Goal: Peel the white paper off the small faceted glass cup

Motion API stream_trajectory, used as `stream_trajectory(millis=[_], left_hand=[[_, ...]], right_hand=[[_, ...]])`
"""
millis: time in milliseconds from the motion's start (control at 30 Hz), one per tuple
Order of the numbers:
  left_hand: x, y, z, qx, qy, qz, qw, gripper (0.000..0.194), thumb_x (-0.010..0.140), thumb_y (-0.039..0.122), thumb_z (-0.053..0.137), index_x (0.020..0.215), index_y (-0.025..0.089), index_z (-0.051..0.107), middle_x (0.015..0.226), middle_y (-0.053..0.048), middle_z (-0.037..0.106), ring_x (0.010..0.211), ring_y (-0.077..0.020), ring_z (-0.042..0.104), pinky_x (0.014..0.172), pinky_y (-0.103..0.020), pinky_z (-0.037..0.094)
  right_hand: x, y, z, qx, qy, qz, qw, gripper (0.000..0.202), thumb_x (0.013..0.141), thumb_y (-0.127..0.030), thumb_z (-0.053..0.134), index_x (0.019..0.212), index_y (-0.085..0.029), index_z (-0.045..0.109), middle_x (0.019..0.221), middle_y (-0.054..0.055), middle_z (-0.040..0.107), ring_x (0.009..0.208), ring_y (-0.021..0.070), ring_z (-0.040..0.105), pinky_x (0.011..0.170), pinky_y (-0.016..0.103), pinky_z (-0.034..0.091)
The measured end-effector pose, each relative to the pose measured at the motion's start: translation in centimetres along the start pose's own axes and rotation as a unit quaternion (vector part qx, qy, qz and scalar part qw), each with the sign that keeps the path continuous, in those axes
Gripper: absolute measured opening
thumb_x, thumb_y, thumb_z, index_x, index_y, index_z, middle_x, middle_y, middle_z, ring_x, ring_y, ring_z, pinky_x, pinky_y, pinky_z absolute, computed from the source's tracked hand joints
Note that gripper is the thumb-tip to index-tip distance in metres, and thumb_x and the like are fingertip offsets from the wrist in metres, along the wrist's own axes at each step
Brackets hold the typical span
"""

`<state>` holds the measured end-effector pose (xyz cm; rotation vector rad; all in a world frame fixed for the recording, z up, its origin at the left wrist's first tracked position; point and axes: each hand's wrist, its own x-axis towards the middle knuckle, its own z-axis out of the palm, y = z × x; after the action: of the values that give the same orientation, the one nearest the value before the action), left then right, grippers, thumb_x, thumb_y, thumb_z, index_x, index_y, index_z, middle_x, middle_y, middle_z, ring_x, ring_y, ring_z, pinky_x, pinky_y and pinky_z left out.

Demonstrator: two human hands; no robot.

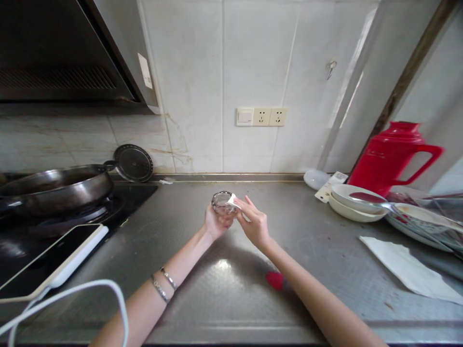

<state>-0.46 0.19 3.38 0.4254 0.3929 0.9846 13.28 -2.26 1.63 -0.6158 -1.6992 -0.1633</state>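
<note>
Above the middle of the counter, my left hand (216, 224) is wrapped round a small clear glass bowl (221, 199), its round opening facing up and toward me. My right hand (254, 222) pinches a folded piece of white tissue (232, 200) and presses it to the bowl's right rim. Some fingers of the right hand stick out away from the tissue. Partly behind my right forearm, a red object (275, 280) lies on the counter; what kind it is I cannot tell.
On the left, a large pan (58, 190) sits on the black stove, near a phone (54, 260) with a white cable (116, 289). To the right are white bowls (356, 209), a red thermos (388, 156), a plate (401, 222) and a white paper sheet (410, 267) on the steel counter (173, 313).
</note>
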Motion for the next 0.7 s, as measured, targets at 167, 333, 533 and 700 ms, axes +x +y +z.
stream_trajectory(millis=[167, 333, 533, 700], left_hand=[[0.0, -0.5, -0.1, 0.038, -0.037, -0.010, 0.999, 0.044, 0.082, 0.045, 0.042, 0.091, 0.009, 0.066, 0.069, -0.011, 0.063, 0.036, -0.0083, 0.038, 0.032, -0.016, 0.016], [0.1, -0.9, -0.3, 0.115, -0.026, -0.046, 0.992, 0.058, 0.081, 0.058, 0.036, 0.094, 0.011, 0.066, 0.068, -0.014, 0.064, 0.038, -0.0120, 0.043, 0.034, -0.018, 0.018], [-0.3, -1.6, 0.2, 0.202, 0.011, -0.063, 0.977, 0.058, 0.084, 0.059, 0.033, 0.082, 0.011, 0.064, 0.063, -0.015, 0.067, 0.032, -0.0130, 0.042, 0.033, -0.021, 0.016], [0.3, -2.4, -0.4, 0.219, 0.023, -0.073, 0.973, 0.053, 0.082, 0.060, 0.041, 0.074, 0.013, 0.063, 0.049, -0.007, 0.058, 0.030, -0.0115, 0.038, 0.033, -0.021, 0.017]], right_hand=[[0.8, -0.9, -0.5, 0.016, 0.025, 0.179, 0.983, 0.026, 0.089, -0.025, 0.049, 0.083, -0.021, 0.074, 0.082, -0.001, 0.075, 0.093, 0.0230, 0.070, 0.091, 0.041, 0.053], [1.5, -1.1, -0.7, 0.073, 0.034, 0.295, 0.952, 0.037, 0.089, -0.034, 0.049, 0.061, -0.016, 0.067, 0.047, -0.003, 0.058, 0.049, 0.0134, 0.060, 0.052, 0.022, 0.051], [1.6, -1.1, -0.9, 0.136, 0.033, 0.342, 0.929, 0.039, 0.086, -0.042, 0.051, 0.060, -0.016, 0.063, 0.047, -0.003, 0.056, 0.035, 0.0094, 0.045, 0.030, 0.019, 0.037], [1.4, -1.0, -0.9, 0.068, -0.001, 0.193, 0.979, 0.032, 0.087, -0.032, 0.051, 0.063, -0.018, 0.067, 0.050, -0.006, 0.059, 0.046, 0.0105, 0.056, 0.079, 0.036, 0.059]])
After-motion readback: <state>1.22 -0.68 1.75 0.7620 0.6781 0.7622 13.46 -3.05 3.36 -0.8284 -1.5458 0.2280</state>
